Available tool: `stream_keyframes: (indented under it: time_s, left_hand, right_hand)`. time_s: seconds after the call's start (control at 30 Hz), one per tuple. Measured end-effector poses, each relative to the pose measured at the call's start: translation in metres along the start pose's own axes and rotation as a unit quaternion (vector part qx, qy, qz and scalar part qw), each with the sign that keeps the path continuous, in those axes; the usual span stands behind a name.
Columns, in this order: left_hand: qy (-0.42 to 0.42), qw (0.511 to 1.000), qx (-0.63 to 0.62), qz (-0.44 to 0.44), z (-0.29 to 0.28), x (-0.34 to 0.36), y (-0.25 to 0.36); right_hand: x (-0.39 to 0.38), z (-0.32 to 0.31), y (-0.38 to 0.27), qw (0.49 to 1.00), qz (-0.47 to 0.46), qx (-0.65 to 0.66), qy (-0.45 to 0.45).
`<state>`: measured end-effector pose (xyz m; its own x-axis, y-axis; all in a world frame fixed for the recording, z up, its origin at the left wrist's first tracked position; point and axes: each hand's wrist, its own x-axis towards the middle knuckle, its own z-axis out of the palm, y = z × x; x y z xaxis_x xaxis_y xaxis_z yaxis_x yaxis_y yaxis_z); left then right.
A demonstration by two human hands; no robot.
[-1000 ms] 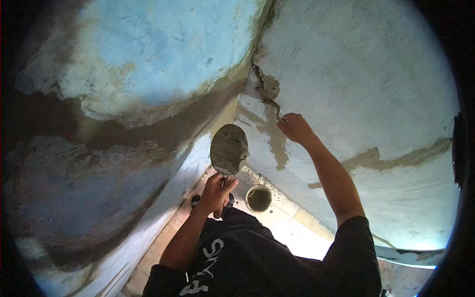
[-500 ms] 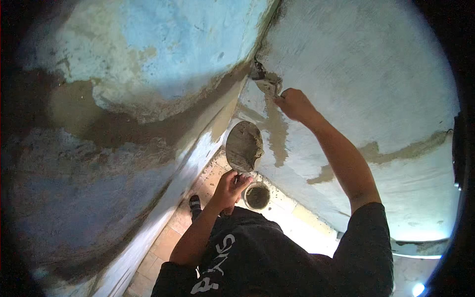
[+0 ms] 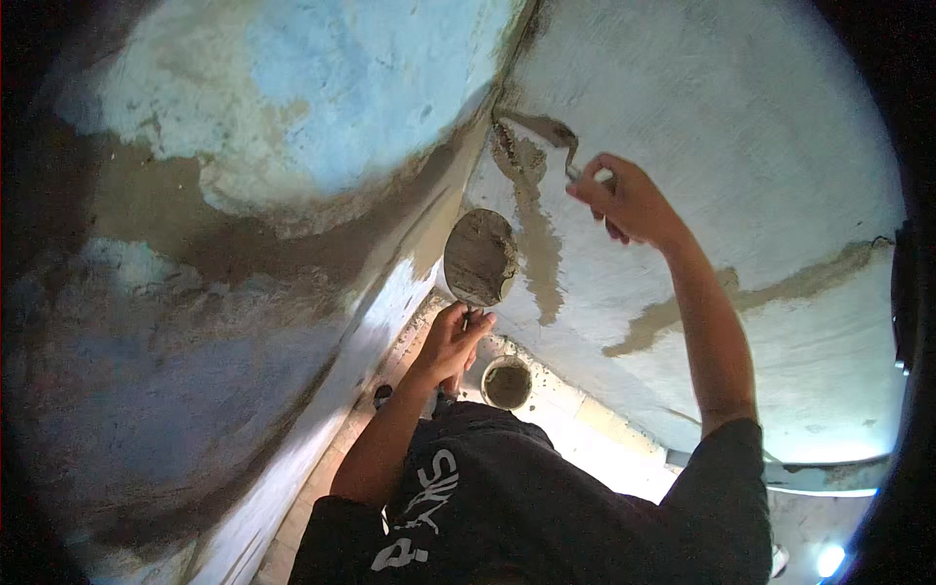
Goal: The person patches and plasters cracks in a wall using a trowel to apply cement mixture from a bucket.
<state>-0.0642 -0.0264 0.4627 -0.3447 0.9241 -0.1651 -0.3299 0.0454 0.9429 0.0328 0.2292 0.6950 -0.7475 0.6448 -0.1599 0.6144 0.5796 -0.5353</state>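
The left hand [image 3: 450, 346] has its fingers curled round the handle of an oval plate [image 3: 508, 287] just ahead of it, apparently level so the mortar [image 3: 476, 252] will not slide. Farther ahead and rightward, the right hand [image 3: 629, 200] pinches a small trowel [image 3: 551, 129] by its handle, blade toward the corner [image 3: 497, 93], perhaps for reaching narrow places; contact I cannot tell. A bucket [image 3: 529, 388] stands below, right of the left hand, probably for convenience.
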Motion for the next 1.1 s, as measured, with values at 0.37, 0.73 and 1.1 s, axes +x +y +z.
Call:
stream_keyframes:
  time_s: [0.37, 0.73, 1.1]
  left_hand:
    - [0.046, 0.998, 0.020, -0.038, -0.009, -0.005, 0.004]
    - [0.085, 0.979, 0.076, -0.170, -0.022, -0.052, 0.011]
    - [0.078, 0.976, 0.064, -0.192, -0.036, -0.055, 0.017]
  right_hand:
    - [0.031, 0.188, 0.126, 0.948, -0.078, 0.249, 0.183]
    - [0.087, 0.231, 0.150, 0.929, -0.086, 0.235, 0.274]
    - [0.067, 0.230, 0.178, 0.924, -0.067, 0.201, 0.319]
